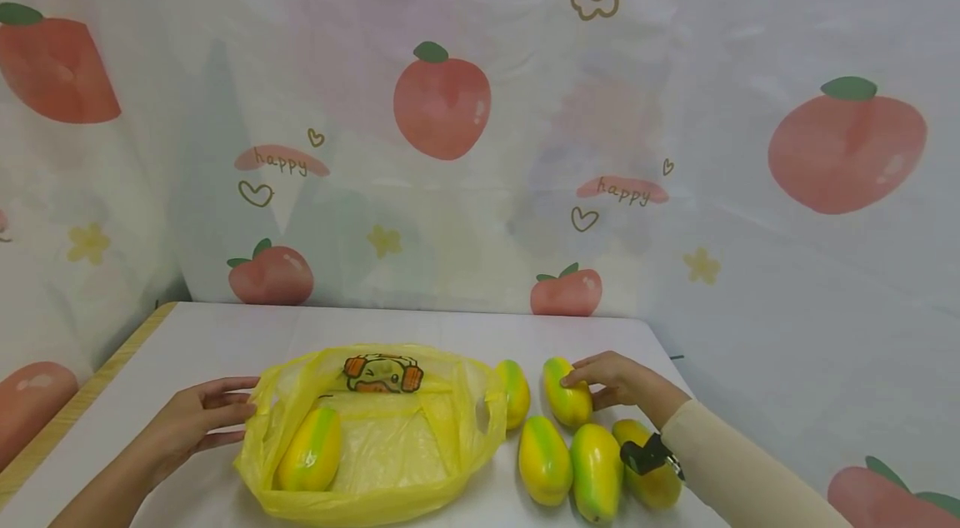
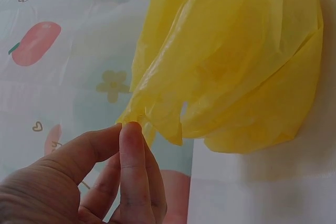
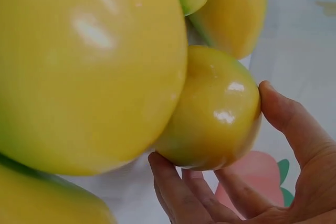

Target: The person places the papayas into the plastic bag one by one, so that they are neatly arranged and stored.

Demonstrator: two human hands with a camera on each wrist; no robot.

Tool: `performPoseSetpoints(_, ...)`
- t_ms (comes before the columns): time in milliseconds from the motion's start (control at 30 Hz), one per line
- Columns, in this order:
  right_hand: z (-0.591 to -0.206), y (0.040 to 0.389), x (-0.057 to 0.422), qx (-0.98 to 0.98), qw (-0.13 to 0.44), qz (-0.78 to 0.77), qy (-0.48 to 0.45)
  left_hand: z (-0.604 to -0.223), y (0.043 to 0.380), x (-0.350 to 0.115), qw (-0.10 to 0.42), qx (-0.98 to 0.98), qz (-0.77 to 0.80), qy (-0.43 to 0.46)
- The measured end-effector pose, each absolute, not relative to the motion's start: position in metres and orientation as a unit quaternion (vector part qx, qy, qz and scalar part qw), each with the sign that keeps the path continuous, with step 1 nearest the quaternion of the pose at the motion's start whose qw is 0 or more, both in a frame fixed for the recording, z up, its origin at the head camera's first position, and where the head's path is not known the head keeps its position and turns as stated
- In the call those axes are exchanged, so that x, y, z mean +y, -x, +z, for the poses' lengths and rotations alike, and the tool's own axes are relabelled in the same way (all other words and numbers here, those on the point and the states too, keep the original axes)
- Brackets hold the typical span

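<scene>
A yellow plastic bag stands with its mouth spread wide on the table, one yellow-green mango inside at its left. My left hand is at the bag's left side; in the left wrist view its thumb and fingertips pinch the bag's edge. To the right of the bag lie several more mangoes. My right hand holds the mango at the back of this group, thumb on one side and fingers on the other, as the right wrist view shows with the mango.
A white table carries everything, with a wooden edge along its left. Behind it hangs a cloth printed with fruit and flowers. A mango touches or nearly touches the bag's right side; another lies beneath the right wrist.
</scene>
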State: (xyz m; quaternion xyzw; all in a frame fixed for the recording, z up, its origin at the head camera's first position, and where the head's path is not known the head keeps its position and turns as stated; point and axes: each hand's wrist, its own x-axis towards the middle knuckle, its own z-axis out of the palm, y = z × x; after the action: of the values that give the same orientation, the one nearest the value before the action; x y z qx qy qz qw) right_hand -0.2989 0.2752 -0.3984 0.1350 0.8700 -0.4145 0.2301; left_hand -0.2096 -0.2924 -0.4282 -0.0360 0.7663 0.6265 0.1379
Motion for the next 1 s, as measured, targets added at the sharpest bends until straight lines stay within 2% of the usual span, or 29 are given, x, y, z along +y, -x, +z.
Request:
performPoseSetpoints(367, -0.382, 0.302, 0.272, 0.865, 0.237, -0.424, -0.124, -0.43, 0.211, -0.293, 0.141, 0.764, 0.629, 0.025)
performPoseSetpoints(1000, -0.345, 0.288, 0.252, 0.845, 0.257, -0.457, -0.103, -0.428, 0.212, -0.292, 0.142, 0.769, 0.623, 0.025)
